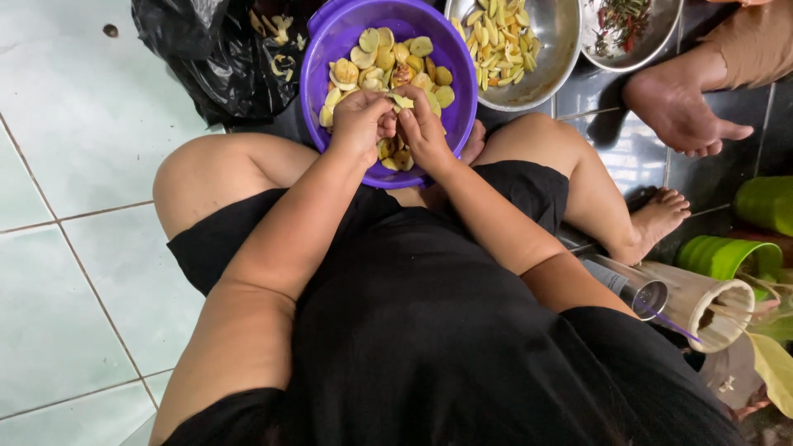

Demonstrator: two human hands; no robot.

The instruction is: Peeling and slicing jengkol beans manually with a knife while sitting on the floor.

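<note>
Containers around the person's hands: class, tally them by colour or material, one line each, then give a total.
Purple plastic bowl, where both hands peel a yellow piece: 1
Steel bowls: 2
Green pots: 2
Black plastic bag: 1
Total: 6

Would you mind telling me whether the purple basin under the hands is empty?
No, the purple basin holds many pale yellow-green slices, and both the left hand and right hand work one piece over it.
</note>
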